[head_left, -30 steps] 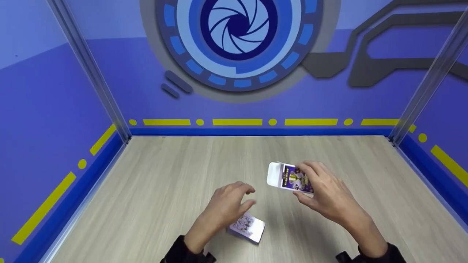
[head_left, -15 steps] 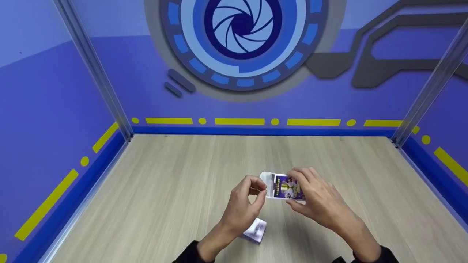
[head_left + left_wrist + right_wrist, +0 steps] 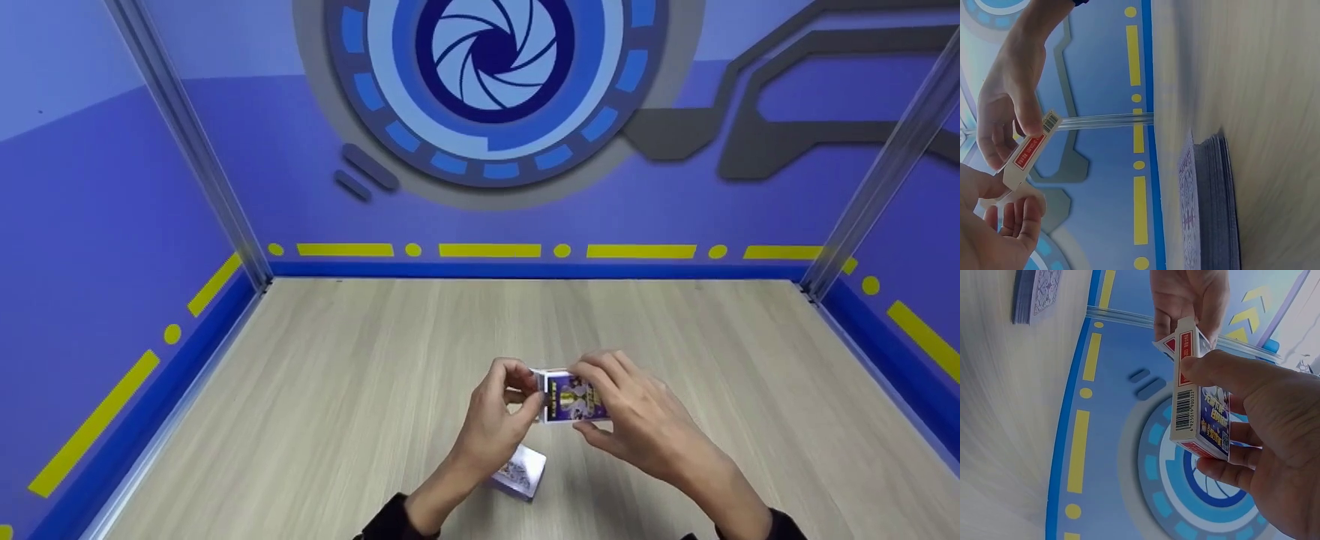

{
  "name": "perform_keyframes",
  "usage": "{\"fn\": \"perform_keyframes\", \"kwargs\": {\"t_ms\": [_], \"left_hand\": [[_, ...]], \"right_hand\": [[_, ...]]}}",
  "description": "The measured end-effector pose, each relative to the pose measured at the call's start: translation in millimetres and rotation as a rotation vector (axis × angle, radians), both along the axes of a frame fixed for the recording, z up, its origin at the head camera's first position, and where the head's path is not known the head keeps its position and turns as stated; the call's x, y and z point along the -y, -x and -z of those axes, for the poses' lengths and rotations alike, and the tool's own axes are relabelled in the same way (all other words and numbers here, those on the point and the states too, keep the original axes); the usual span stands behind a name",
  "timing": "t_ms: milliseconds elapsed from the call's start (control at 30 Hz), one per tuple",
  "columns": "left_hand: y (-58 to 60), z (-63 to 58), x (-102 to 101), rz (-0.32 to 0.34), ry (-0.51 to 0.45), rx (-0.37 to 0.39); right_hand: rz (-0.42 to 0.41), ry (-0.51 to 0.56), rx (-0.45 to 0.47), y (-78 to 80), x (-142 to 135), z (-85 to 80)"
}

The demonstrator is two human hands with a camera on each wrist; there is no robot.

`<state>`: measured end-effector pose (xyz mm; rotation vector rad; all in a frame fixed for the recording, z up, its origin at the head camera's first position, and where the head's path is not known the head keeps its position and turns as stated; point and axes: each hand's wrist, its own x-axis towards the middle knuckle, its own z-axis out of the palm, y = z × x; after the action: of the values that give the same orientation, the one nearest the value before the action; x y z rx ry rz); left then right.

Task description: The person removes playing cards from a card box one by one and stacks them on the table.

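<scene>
Above the table a small playing card box [image 3: 564, 399] lies between the hands, its printed purple and yellow face upward. The right hand [image 3: 641, 424] grips it by the right end; in the right wrist view the thumb lies along the side with the barcode [image 3: 1184, 409] and the fingers wrap behind. With thumb and fingers the left hand [image 3: 491, 416] pinches the box's left end, at the white flap. Below the left hand, a deck of playing cards [image 3: 525, 472] rests on the table, partly covered by that hand in the head view; its stacked edges [image 3: 1216, 202] show in the left wrist view.
The pale wood table [image 3: 337, 390] is enclosed by blue printed panels [image 3: 480, 225] at the back and both sides. Clear posts [image 3: 202, 150] stand at the back corners.
The left hand has moved up from over the deck to the box's flap and pinches it. The right hand has brought the box left and slightly nearer; the deck stays put.
</scene>
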<state>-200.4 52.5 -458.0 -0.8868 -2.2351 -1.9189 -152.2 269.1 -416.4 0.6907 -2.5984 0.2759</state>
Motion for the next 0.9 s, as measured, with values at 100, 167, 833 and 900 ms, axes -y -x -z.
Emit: {"fn": "perform_keyframes", "kwargs": {"t_ms": [100, 167, 833, 900], "left_hand": [[0.8, 0.8, 0.3, 0.004, 0.004, 0.069], [1.8, 1.4, 0.4, 0.004, 0.004, 0.098], [15.2, -2.0, 14.2, 0.053, -0.01, 0.001], [16.9, -3.0, 16.6, 0.025, 0.032, -0.046]], "right_hand": [[-0.022, -0.014, -0.022, -0.4, 2.6, 2.1], [-0.036, -0.022, -0.038, -0.3, 3.8, 3.2], [0.003, 0.027, -0.017, 6.2, -14.7, 1.2], [0.011, 0.037, -0.026, 6.8, -18.0, 0.2]]}}
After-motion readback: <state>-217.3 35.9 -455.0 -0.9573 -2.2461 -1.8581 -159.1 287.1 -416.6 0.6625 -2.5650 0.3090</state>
